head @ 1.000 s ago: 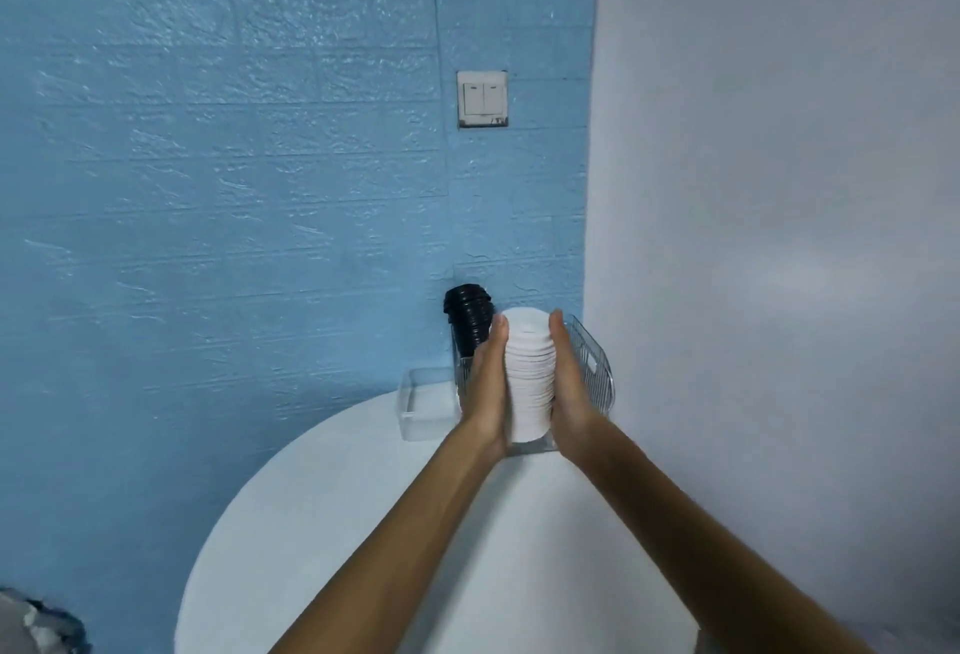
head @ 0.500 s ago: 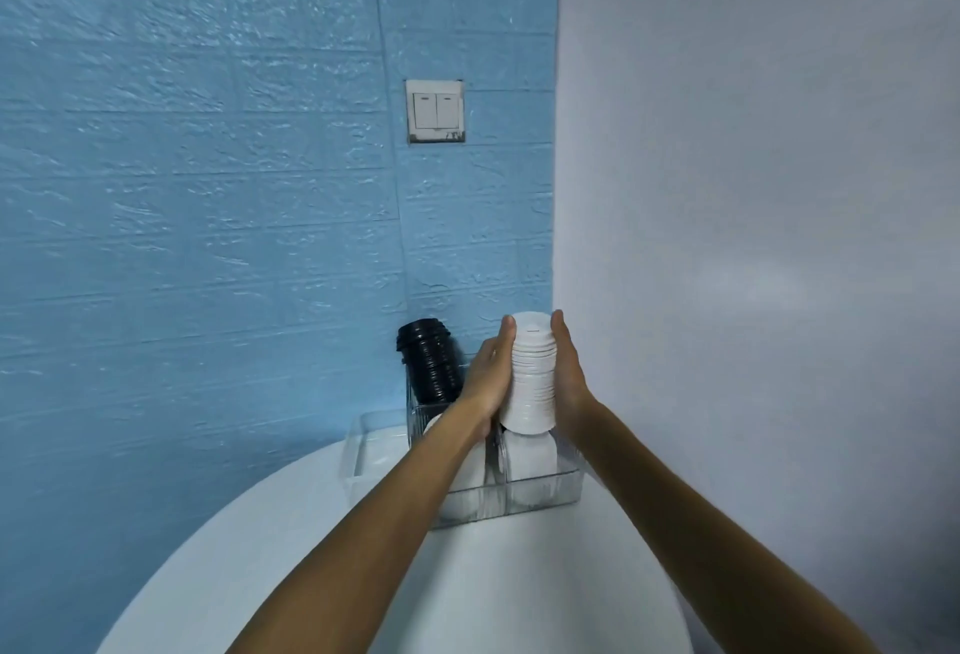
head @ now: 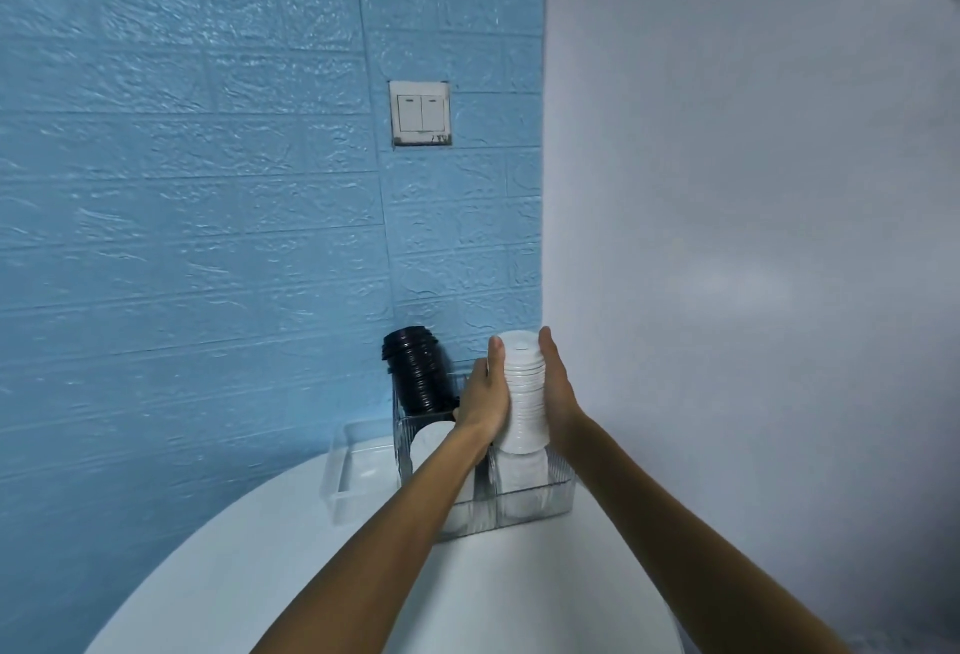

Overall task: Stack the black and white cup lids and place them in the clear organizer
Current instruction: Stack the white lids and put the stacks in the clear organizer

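Note:
A tall stack of white cup lids (head: 524,393) is held upright between my two hands, just above the right rear part of the clear organizer (head: 535,502). My left hand (head: 483,401) grips its left side and my right hand (head: 558,393) its right side, thumbs pointing up. A stack of black lids (head: 418,375) stands in the organizer's left rear compartment, leaning a little left. More white lids show through the organizer's front walls, below the held stack.
The organizer stands at the far edge of a round white table (head: 467,591), in the corner between a blue brick-pattern wall and a white wall. A shallow clear tray (head: 345,476) lies left of the organizer. A light switch (head: 421,113) is on the blue wall.
Both hands carried the white lid stack forward over the organizer and lowered it slightly. The black stack stayed in place.

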Available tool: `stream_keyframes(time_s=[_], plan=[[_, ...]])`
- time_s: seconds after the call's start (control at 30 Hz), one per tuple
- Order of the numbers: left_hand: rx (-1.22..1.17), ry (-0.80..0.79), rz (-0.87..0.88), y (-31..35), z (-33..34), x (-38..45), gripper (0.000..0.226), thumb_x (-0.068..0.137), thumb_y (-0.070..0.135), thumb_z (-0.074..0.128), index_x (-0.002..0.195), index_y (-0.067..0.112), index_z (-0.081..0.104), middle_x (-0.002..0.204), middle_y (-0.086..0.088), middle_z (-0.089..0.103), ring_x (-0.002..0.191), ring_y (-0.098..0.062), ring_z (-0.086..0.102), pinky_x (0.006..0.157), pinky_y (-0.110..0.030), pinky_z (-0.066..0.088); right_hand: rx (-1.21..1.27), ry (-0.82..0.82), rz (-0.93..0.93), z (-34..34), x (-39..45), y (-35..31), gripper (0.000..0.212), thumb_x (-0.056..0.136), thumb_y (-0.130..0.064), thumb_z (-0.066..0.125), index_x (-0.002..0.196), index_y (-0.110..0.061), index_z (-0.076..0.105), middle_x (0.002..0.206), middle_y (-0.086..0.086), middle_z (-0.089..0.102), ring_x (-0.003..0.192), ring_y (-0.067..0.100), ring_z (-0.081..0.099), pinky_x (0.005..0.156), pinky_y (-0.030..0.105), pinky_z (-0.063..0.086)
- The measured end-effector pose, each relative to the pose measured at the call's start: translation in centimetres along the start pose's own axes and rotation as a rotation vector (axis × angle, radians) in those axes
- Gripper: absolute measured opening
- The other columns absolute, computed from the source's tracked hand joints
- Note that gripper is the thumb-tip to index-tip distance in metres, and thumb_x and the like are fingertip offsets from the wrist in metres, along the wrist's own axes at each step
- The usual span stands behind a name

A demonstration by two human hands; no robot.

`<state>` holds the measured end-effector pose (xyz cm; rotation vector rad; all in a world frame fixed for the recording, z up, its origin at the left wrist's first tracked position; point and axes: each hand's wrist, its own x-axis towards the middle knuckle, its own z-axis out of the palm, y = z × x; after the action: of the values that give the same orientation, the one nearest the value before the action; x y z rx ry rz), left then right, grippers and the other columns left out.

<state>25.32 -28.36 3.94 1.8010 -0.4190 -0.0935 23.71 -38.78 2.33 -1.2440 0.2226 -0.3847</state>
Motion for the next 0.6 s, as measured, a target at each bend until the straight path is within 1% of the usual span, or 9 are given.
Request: stream_keyframes(time_s=[0.1, 0.2, 0.27, 0.33, 0.4, 0.47, 0.53, 0.57, 0.6], plan=[[0.028, 0.004, 0.002, -0.7, -0.1, -0.3, 0.101, 0.087, 0.087, 0.009, 0.152, 0.019, 0.044, 0.157, -0.004, 0.046, 0.146, -0.026, 0.040, 0.122, -0.051, 0.026, -0.036, -0.009, 0.044, -0.5, -0.2, 0.8, 0.099, 0.059, -0.096, 0.057, 0.125, -0.024, 0.070, 0.123, 0.003, 0.073, 0.116, 0.023, 0.068, 0.112, 0.044, 0.044], [0.038, 0.003, 0.028, -1.5, 0.0, -0.6, 0.085, 0.095, 0.077, 0.013, 0.149, 0.021, 0.048, 0.154, -0.002, 0.050, 0.144, -0.025, 0.043, 0.120, -0.047, 0.027, -0.106, 0.015, 0.062, -0.5, -1.5, 0.9, 0.080, 0.082, -0.088, 0.039, 0.123, -0.026, 0.070, 0.119, -0.001, 0.074, 0.113, 0.018, 0.069, 0.107, 0.038, 0.047], [0.035, 0.017, 0.023, -1.7, 0.1, -0.7, 0.074, 0.099, 0.072, 0.017, 0.147, 0.024, 0.048, 0.147, -0.001, 0.054, 0.140, -0.026, 0.046, 0.119, -0.046, 0.028, -0.145, 0.041, 0.063, -0.6, -1.5, 0.9, 0.078, 0.086, -0.085, 0.035, 0.129, -0.026, 0.065, 0.126, -0.003, 0.070, 0.117, 0.017, 0.066, 0.110, 0.038, 0.045], [-0.003, 0.039, 0.052, -1.8, 0.2, -0.7, 0.063, 0.101, 0.069, 0.022, 0.142, 0.029, 0.048, 0.139, 0.002, 0.058, 0.135, -0.025, 0.050, 0.117, -0.044, 0.032, -0.192, 0.088, 0.041, -0.3, -1.7, 0.5, 0.077, 0.091, -0.080, 0.032, 0.140, -0.025, 0.055, 0.139, -0.005, 0.059, 0.128, 0.017, 0.056, 0.118, 0.041, 0.036], [-0.071, 0.061, 0.126, -1.8, 0.3, -0.6, 0.050, 0.105, 0.059, 0.029, 0.143, 0.032, 0.047, 0.144, 0.005, 0.056, 0.136, -0.020, 0.050, 0.113, -0.034, 0.034, -0.278, 0.132, -0.031, -0.2, -1.7, -0.1, 0.066, 0.102, -0.065, 0.027, 0.148, -0.023, 0.046, 0.147, -0.006, 0.050, 0.135, 0.018, 0.048, 0.121, 0.040, 0.030], [-0.078, 0.095, 0.224, -1.7, 0.3, -0.5, 0.042, 0.108, 0.049, 0.035, 0.143, 0.032, 0.050, 0.146, 0.004, 0.056, 0.134, -0.016, 0.052, 0.113, -0.032, 0.038, -0.408, 0.151, -0.152, -0.1, -1.8, -0.7, 0.055, 0.108, -0.051, 0.025, 0.149, -0.021, 0.044, 0.148, -0.009, 0.046, 0.137, 0.014, 0.044, 0.121, 0.035, 0.027], [-0.037, 0.124, 0.310, -1.7, 0.3, -0.3, 0.036, 0.109, 0.042, 0.037, 0.136, 0.031, 0.059, 0.138, 0.002, 0.062, 0.130, -0.015, 0.054, 0.112, -0.033, 0.040, -0.508, 0.128, -0.296, 0.0, -1.9, -0.9, 0.045, 0.110, -0.041, 0.026, 0.145, -0.022, 0.048, 0.141, -0.014, 0.047, 0.131, 0.007, 0.044, 0.117, 0.027, 0.027], [-0.012, 0.123, 0.331, -1.7, 0.3, -0.3, 0.036, 0.110, 0.039, 0.037, 0.133, 0.030, 0.062, 0.134, 0.003, 0.064, 0.128, -0.014, 0.055, 0.111, -0.033, 0.041, -0.536, 0.116, -0.348, 0.0, -2.1, -0.7, 0.041, 0.111, -0.038, 0.026, 0.141, -0.025, 0.051, 0.136, -0.014, 0.051, 0.127, 0.006, 0.046, 0.115, 0.026, 0.031], [-0.001, 0.118, 0.350, -1.8, 0.3, -0.3, 0.035, 0.110, 0.039, 0.037, 0.131, 0.030, 0.064, 0.131, 0.006, 0.065, 0.127, -0.013, 0.056, 0.111, -0.033, 0.041, -0.562, 0.109, -0.392, 0.0, -2.0, -0.3, 0.038, 0.110, -0.040, 0.026, 0.134, -0.029, 0.054, 0.131, -0.014, 0.056, 0.124, 0.008, 0.051, 0.114, 0.031, 0.036]])
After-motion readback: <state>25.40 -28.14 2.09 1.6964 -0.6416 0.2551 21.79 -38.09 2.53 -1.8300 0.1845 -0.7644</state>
